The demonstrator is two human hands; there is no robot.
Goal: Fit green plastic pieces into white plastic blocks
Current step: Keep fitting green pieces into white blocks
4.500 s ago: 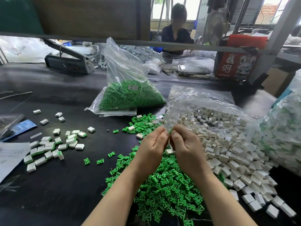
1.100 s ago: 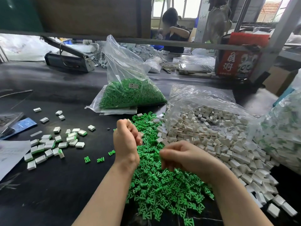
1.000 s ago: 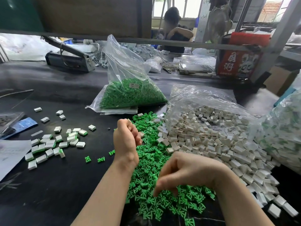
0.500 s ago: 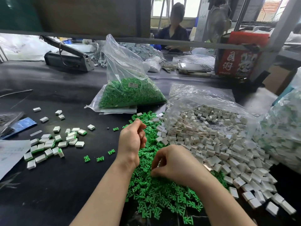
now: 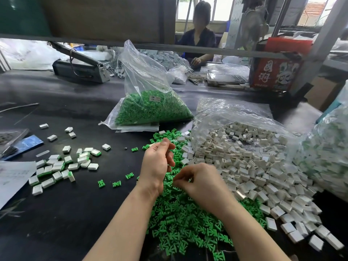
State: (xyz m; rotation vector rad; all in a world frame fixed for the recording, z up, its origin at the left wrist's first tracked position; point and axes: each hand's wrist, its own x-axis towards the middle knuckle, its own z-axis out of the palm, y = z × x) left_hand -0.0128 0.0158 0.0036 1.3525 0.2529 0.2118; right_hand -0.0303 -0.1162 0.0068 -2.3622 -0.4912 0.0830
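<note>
Head view puts the loose green plastic pieces (image 5: pixel 180 219) in a heap at lower centre, right under our wrists, so picking one costs almost no reach. Our right hand (image 5: pixel 201 185) hangs over that heap with fingers curled and the thumb and forefinger drawn together as if to pinch a piece; whether one is already between them we cannot tell. Our left hand (image 5: pixel 158 162) is raised just above and to the left, palm turned inward and fingers loosely curled; we see nothing in it.

Touching the heap's right edge, the white plastic blocks (image 5: pixel 254 170) spill from an opened clear bag (image 5: pixel 235 113) across the right of the frame, so both parts lie within one short sweep. Finished blocks with green showing (image 5: pixel 58 166) lie scattered at middle left, kept apart from the raw stock, we judge, to avoid mixing. A sealed bag of green pieces (image 5: pixel 150 108) waits at upper centre as reserve. Beyond it, at top centre, another person (image 5: pixel 197 40) sits at the bench.
</note>
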